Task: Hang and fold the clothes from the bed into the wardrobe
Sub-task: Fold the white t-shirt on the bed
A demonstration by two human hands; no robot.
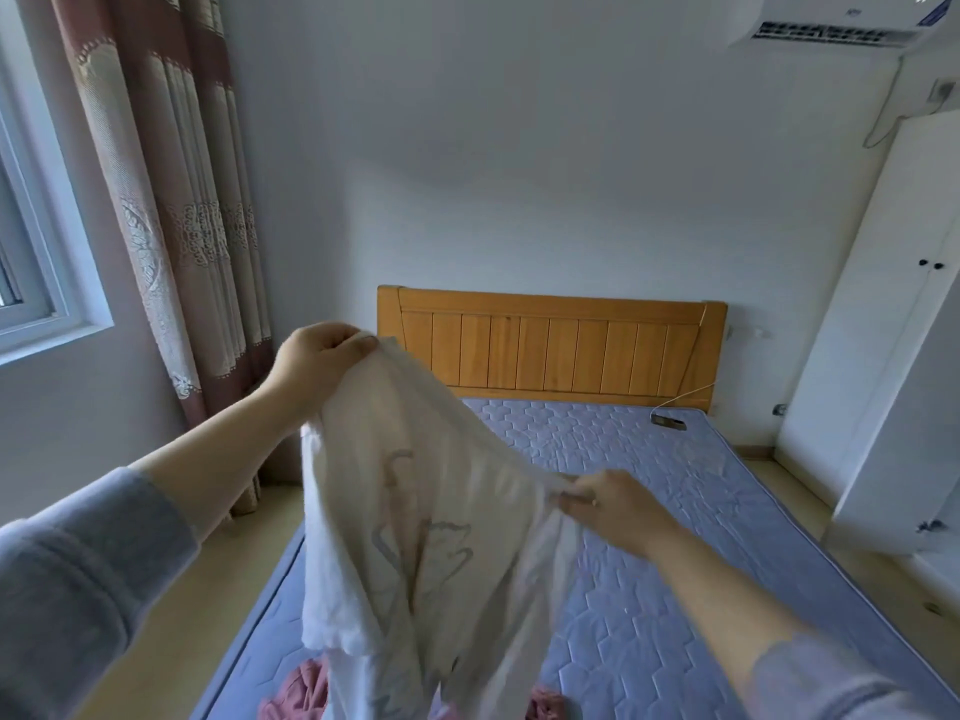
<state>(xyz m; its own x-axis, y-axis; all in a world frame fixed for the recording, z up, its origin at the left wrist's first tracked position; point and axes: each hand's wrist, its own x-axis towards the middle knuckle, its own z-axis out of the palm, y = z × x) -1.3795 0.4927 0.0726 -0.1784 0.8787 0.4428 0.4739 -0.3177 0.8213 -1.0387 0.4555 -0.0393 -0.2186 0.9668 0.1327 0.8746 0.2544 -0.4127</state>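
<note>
A white garment [415, 511] with a pale grey print hangs in the air above the bed [649, 537]. My left hand [317, 363] grips its top edge, raised high near the headboard's left end. My right hand [610, 504] pinches the cloth lower and to the right, so the upper edge slants down between the two. The garment's lower part drapes toward the bed's near end. Pink clothes [306, 688] lie on the blue mattress beneath it, partly hidden by the white cloth. The white wardrobe [893, 324] stands at the right with its doors closed.
A wooden headboard [550, 345] backs the bed against the wall. A small dark device with a cable [667, 420] lies at the mattress's far right corner. Curtains [171, 210] and a window [31, 283] are at the left. An air conditioner [831, 23] hangs top right.
</note>
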